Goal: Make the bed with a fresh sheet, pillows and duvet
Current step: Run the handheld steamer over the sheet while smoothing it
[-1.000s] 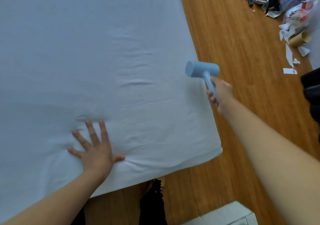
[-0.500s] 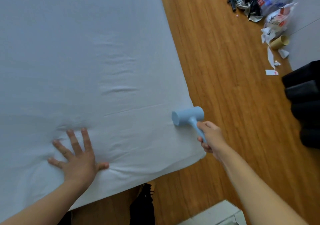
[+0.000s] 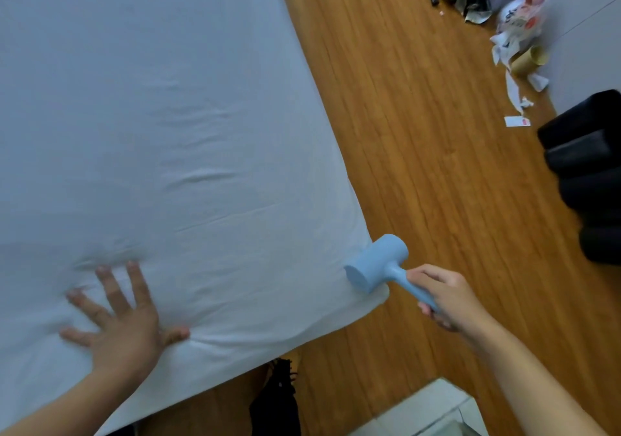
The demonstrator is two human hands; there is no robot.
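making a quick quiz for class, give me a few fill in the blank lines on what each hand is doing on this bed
1. The left hand presses flat on the white ____ with fingers spread.
2. The right hand holds the pale blue roller by its ____.
3. The roller's head sits at the bed's near ____ corner.
4. Torn paper litter lies on the ____ floor.

Missing words: sheet; handle; right; wooden

My right hand has swung the blue roller down from mid-air to the sheet's near corner, its head now angled outward.
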